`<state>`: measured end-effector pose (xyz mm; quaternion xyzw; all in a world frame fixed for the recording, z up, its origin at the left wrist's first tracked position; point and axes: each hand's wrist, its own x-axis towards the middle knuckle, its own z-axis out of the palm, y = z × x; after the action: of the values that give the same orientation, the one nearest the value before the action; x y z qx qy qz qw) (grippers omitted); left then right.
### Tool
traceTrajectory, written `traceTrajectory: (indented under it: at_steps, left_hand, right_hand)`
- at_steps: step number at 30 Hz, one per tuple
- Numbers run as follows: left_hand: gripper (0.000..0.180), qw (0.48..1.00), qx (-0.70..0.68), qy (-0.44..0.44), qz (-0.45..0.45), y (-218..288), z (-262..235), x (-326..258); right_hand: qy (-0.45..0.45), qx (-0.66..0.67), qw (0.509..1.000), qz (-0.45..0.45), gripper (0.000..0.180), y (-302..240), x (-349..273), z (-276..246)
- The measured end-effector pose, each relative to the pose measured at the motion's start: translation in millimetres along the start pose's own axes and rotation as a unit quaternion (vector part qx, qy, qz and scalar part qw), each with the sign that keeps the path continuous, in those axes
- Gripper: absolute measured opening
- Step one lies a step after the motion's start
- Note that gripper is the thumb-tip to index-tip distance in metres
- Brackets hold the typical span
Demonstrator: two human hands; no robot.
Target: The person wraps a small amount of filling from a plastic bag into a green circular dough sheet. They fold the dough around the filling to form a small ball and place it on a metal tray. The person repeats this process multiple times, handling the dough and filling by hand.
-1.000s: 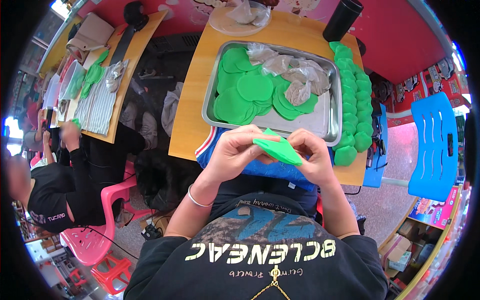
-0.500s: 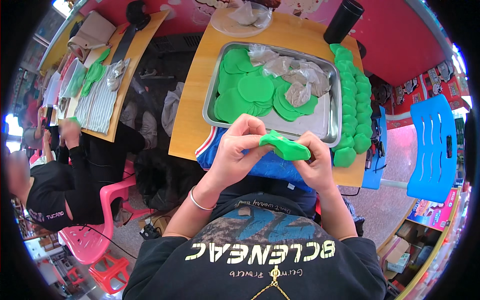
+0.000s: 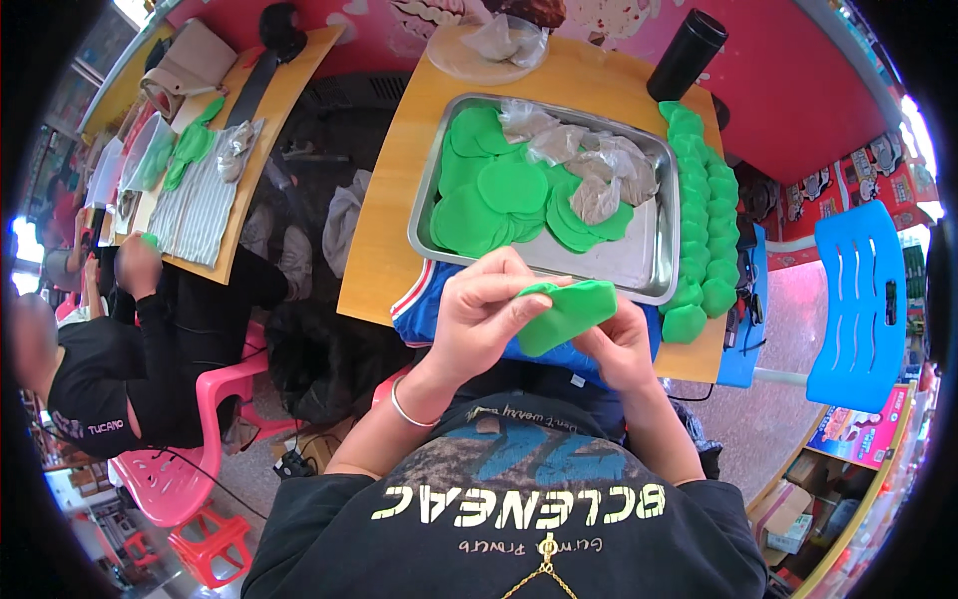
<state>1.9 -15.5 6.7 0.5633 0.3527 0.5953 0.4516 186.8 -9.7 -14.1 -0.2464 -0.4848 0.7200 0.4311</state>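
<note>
Your left hand (image 3: pixel 487 317) and right hand (image 3: pixel 621 344) are both clasped around one green dough piece (image 3: pixel 565 311), held in the air just in front of your chest, over the near edge of the desk (image 3: pixel 384 255). A second ago that piece was a flat, thin disc stretched between your fingers; half a second ago it was bunching up; now it is folded over into a thick, closed lump, with your left fingers pressing its edge shut. So the wrapper looks sealed, judging by its plump shape.

Just beyond your hands lies a blue cloth (image 3: pixel 429 304), then the metal tray (image 3: pixel 639 270) with flat green discs (image 3: pixel 499 195) and crumpled plastic (image 3: pixel 589 165). Along the tray's right side runs a row of finished green lumps (image 3: pixel 709 220); a black cup (image 3: pixel 686 55) stands at the far corner.
</note>
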Motion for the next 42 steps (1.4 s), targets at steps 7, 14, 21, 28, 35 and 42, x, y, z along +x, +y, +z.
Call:
traceTrajectory:
  at_steps: [7,14,21,28,35,42]
  left_hand:
    - [0.012,1.000,0.024,0.011,-0.001,3,4,-2]
    - [0.019,0.999,-0.020,0.044,0.009,-2,8,-1]
    - [0.017,0.998,-0.043,0.047,-0.013,5,6,-2]
    - [0.018,0.999,-0.030,0.013,-0.028,7,5,-1]
    - [0.018,0.999,-0.045,-0.019,-0.015,5,14,8]
    - [0.013,0.992,-0.120,-0.012,-0.040,-8,37,11]
  right_hand:
    - [0.022,0.051,0.998,0.022,0.022,9,-6,4]
    - [0.023,0.092,0.995,-0.026,0.025,9,-9,1]
    - [0.052,-0.186,0.976,-0.100,0.021,4,-3,-4]
    - [0.079,-0.254,0.957,-0.114,0.021,-6,-3,-1]
    - [0.065,-0.299,0.944,-0.127,0.018,-17,-8,-5]
    - [0.100,0.026,0.995,-0.016,0.019,-27,-31,-10]
